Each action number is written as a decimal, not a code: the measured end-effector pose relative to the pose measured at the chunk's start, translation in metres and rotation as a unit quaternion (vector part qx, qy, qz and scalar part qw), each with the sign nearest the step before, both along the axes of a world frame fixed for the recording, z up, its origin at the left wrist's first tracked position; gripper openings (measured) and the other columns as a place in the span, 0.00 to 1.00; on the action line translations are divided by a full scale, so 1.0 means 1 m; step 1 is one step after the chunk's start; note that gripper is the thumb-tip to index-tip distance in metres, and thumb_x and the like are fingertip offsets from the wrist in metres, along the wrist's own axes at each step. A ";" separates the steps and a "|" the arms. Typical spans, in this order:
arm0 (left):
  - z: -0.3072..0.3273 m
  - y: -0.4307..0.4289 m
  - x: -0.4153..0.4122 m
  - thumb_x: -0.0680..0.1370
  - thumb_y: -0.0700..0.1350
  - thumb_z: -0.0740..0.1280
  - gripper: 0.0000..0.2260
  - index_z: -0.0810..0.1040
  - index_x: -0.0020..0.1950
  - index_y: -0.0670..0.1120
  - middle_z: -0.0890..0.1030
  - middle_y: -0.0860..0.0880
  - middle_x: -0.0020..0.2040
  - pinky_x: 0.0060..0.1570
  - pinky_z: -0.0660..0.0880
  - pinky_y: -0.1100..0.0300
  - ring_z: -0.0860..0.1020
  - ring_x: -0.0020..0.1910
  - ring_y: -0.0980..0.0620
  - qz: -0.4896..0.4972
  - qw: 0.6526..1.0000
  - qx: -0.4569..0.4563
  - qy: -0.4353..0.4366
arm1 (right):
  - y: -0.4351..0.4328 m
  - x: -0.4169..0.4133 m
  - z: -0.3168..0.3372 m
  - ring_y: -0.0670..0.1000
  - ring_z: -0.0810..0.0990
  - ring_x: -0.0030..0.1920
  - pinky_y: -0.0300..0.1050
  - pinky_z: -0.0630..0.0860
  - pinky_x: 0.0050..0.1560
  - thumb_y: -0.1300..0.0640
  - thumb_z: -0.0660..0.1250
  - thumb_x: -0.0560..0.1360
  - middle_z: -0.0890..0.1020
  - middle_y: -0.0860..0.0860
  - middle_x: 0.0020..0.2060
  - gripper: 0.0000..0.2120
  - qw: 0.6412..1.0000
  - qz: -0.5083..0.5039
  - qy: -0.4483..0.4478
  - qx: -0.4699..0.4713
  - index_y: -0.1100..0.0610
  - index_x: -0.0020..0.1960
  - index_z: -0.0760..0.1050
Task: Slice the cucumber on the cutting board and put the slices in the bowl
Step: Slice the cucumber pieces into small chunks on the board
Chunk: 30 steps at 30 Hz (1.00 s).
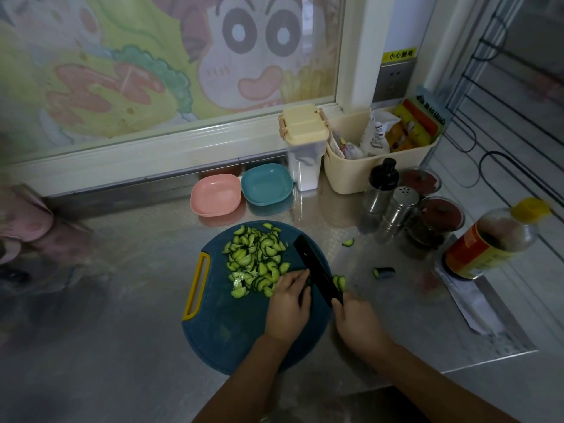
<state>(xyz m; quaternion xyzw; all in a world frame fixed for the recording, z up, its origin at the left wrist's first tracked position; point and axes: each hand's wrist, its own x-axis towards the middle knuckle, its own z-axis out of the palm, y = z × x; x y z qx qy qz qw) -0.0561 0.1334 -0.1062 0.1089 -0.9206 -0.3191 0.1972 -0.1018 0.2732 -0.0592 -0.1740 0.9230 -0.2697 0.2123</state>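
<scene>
Lower centre: the right hand (355, 320) is gripping the black knife (317, 270), while the left hand (288, 303) is pinching the cucumber stub (308, 283) steady for slicing.

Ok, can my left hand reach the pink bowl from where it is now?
Probably yes. The left hand is on the cutting board by the knife; only the low pile of cucumber slices lies between it and the pink bowl, nothing tall.
</scene>
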 end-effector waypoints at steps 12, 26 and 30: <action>0.052 -0.008 0.014 0.75 0.57 0.65 0.32 0.58 0.76 0.53 0.53 0.45 0.76 0.72 0.48 0.51 0.48 0.75 0.45 0.008 0.993 -0.116 -0.003 | 0.005 -0.038 0.058 0.52 0.77 0.48 0.41 0.66 0.36 0.53 0.58 0.79 0.77 0.51 0.50 0.10 0.942 0.175 0.244 0.148 0.55 0.58 0.71; 0.038 -0.035 0.002 0.71 0.54 0.72 0.35 0.62 0.75 0.51 0.59 0.38 0.74 0.69 0.51 0.44 0.51 0.73 0.38 0.023 0.967 -0.226 -0.119 | -0.008 -0.050 0.067 0.51 0.78 0.36 0.42 0.63 0.29 0.61 0.75 0.62 0.78 0.51 0.36 0.10 0.894 0.252 0.320 0.187 0.56 0.40 0.77; 0.035 -0.050 0.003 0.70 0.55 0.72 0.32 0.69 0.71 0.47 0.62 0.37 0.73 0.68 0.48 0.43 0.56 0.73 0.37 0.049 0.958 -0.235 -0.158 | 0.005 -0.048 0.065 0.52 0.76 0.52 0.42 0.67 0.43 0.56 0.62 0.76 0.76 0.51 0.52 0.09 0.929 0.227 0.250 0.150 0.54 0.57 0.73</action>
